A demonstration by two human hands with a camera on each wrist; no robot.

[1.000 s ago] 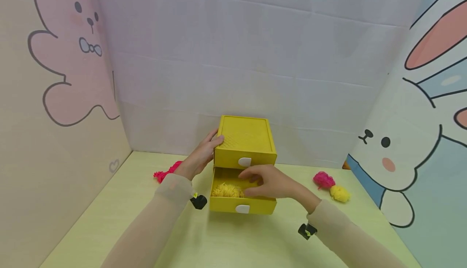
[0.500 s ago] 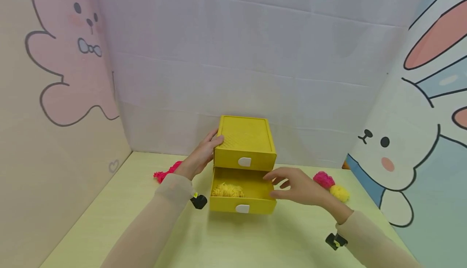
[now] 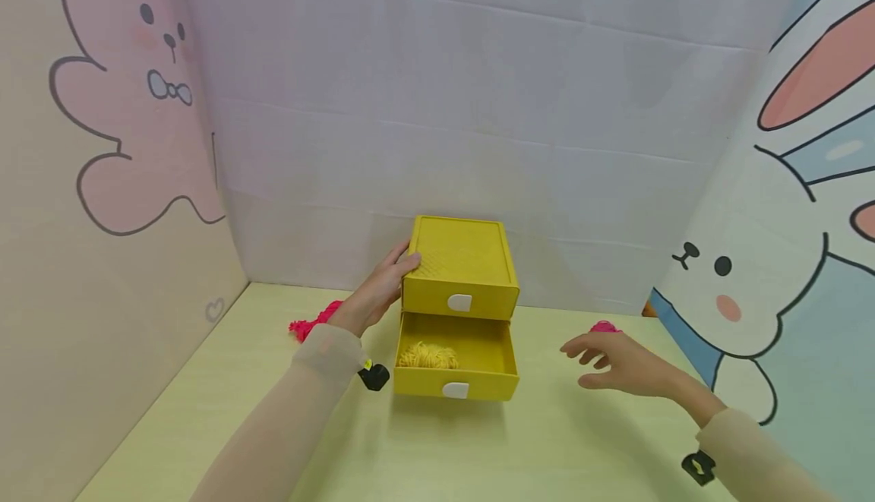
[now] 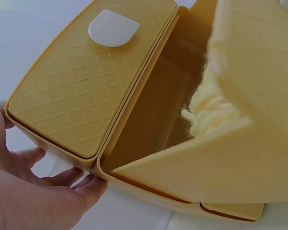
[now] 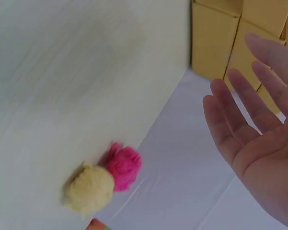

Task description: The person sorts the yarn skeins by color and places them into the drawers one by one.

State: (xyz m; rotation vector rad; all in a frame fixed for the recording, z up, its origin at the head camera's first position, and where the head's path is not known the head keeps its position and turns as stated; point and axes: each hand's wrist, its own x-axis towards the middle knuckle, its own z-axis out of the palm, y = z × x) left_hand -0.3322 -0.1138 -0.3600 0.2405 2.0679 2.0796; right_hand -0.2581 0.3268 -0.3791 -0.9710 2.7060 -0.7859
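Observation:
A yellow two-drawer cabinet stands on the table, with its lower drawer pulled out and its upper one closed. Yellow yarn lies in the left part of the lower drawer. My left hand holds the cabinet's left side, thumb at the top edge and fingers against the side wall. Right of the cabinet, my right hand is in the air with loosely bent fingers and nothing in it. The right wrist view shows a yellow yarn ball touching a pink one; my right hand mostly covers them in the head view.
Pink yarn lies on the table at the left, partly behind my left wrist. A pale cloth wall rises behind the cabinet, and printed panels flank both sides. A small orange-brown corner shows at the back right.
My right hand has come out of the lower drawer without anything in it and moved right, over the yarn balls in view. My left hand and the yellow yarn have stayed put.

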